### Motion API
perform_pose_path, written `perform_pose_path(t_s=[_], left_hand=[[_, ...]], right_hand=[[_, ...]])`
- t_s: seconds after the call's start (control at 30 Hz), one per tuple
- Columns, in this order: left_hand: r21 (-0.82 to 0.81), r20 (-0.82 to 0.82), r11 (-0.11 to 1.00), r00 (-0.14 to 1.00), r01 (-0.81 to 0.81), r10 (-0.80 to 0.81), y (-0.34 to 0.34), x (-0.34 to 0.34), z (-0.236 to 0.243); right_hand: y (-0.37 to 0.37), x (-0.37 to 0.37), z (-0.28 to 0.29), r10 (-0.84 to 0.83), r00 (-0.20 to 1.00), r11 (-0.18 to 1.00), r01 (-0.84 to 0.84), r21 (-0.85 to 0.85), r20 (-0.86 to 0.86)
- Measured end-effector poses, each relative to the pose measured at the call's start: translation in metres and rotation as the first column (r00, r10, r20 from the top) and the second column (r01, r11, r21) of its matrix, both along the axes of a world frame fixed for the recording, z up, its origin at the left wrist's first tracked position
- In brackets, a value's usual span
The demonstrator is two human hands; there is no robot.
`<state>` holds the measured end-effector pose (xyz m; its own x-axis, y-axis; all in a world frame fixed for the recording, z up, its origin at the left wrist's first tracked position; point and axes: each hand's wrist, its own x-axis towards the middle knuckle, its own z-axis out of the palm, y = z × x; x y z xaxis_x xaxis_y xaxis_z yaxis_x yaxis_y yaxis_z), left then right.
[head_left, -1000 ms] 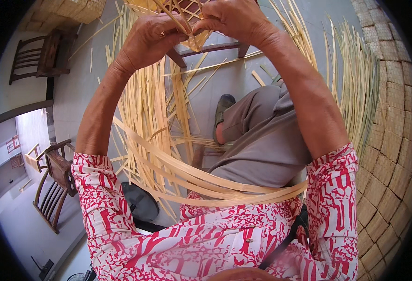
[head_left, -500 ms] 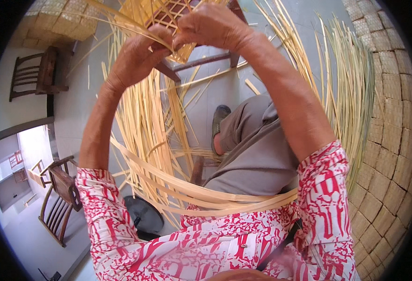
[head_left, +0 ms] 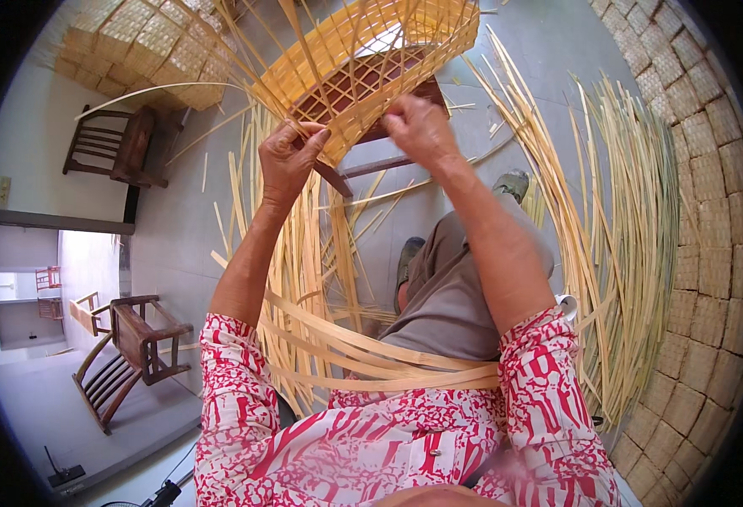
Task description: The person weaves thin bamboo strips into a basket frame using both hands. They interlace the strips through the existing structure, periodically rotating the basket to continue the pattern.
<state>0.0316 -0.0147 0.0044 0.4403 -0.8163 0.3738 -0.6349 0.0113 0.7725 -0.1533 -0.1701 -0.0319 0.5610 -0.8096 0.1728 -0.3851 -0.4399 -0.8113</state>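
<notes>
A partly woven basket (head_left: 446,38) of yellow bamboo, an open lattice with a denser band and long loose strips standing up, rests on a dark red wooden chair (head_left: 431,100). My left hand (head_left: 291,156) pinches a thin strip at the basket's near left edge. My right hand (head_left: 420,131), slightly blurred, is curled against the near band, right of it; what its fingertips hold is hidden. Several flat pale strips (head_left: 397,367) curve across my lap.
Long loose strips (head_left: 295,262) lie left of my legs, more (head_left: 625,220) to the right. Woven square pieces line the right (head_left: 710,355) and top left (head_left: 118,59). Wooden chairs (head_left: 131,148) (head_left: 139,338) stand at left. My shoe (head_left: 407,262) is on the tiled floor.
More of the basket shows now. My hands have moved lower in the picture and apart, the right one rightward along the band, the left one still at the lattice strips.
</notes>
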Motion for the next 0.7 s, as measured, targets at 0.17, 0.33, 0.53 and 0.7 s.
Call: perform_pose_path(t_s=[0.17, 0.33, 0.53, 0.7], left_hand=[[-0.046, -0.036, 0.998, 0.999, -0.036, 0.035, -0.012, -0.004, -0.003], [-0.072, -0.065, 0.996, 0.996, -0.060, 0.056, -0.013, -0.008, -0.001], [-0.061, -0.057, 0.997, 0.998, -0.037, 0.034, -0.009, -0.012, -0.001], [-0.052, -0.053, 0.999, 0.999, -0.014, 0.011, -0.004, -0.011, -0.003]], right_hand=[[0.038, 0.028, -0.011, 0.219, 0.961, 0.900, -0.265, 0.346, 0.167], [0.042, 0.031, 0.017, -0.058, 0.920, 0.627, -0.268, 0.731, 0.388], [0.038, 0.031, 0.015, -0.263, 0.855, 0.523, -0.263, 0.811, 0.447], [0.039, 0.032, 0.019, -0.310, 0.812, 0.521, -0.290, 0.803, 0.495]])
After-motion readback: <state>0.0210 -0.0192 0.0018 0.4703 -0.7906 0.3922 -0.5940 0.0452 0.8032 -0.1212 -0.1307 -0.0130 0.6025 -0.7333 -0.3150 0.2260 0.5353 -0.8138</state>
